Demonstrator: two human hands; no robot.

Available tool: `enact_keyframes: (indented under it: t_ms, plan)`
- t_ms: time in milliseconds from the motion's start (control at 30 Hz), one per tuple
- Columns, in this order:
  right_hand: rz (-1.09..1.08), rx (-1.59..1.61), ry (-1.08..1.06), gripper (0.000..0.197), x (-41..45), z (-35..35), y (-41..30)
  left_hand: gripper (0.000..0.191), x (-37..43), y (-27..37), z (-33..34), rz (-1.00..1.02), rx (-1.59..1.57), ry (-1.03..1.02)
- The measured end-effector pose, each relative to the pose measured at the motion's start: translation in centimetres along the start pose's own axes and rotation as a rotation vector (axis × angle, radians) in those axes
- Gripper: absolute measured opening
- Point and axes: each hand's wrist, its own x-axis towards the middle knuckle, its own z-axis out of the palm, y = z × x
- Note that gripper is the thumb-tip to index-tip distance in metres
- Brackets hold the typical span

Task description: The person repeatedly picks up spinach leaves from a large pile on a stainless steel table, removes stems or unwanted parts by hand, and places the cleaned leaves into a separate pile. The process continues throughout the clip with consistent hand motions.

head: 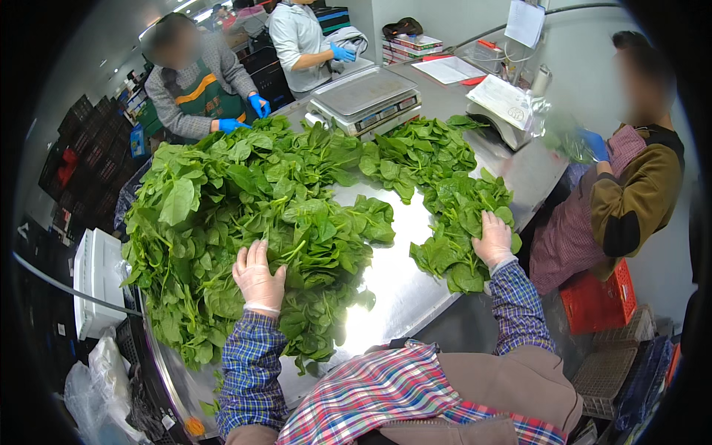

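A large heap of leafy greens (222,222) covers the left part of a metal table (384,278). My left hand (260,278), in a thin clear glove, lies on the heap's near side with its fingers spread. On the right, my right hand (493,240), gloved alike, rests on the outer edge of a smaller pile of greens (461,222). Whether its fingers grip any leaves cannot be told. Another pile of greens (425,147) lies behind, beside a weighing scale (364,97).
A co-worker (206,83) in blue gloves touches the heap's far side. Another person (623,183) at right holds a bag of greens (573,142). A third person (300,50) stands behind the scale. A red crate (601,300) and white foam boxes (97,283) flank the table.
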Motion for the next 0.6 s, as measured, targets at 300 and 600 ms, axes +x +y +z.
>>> enact_keyframes:
  t_ms: [300,600]
  plan:
    - [-0.093,0.083,-0.007,0.079,-1.4,-4.2,-0.5,0.011,-0.5,-1.3,-0.8,0.047,-0.121,0.087]
    - [-0.524,0.679,0.350,0.035,-3.5,-6.2,-7.7,0.033,-1.6,-2.4,-5.7,-0.548,-1.017,-0.028]
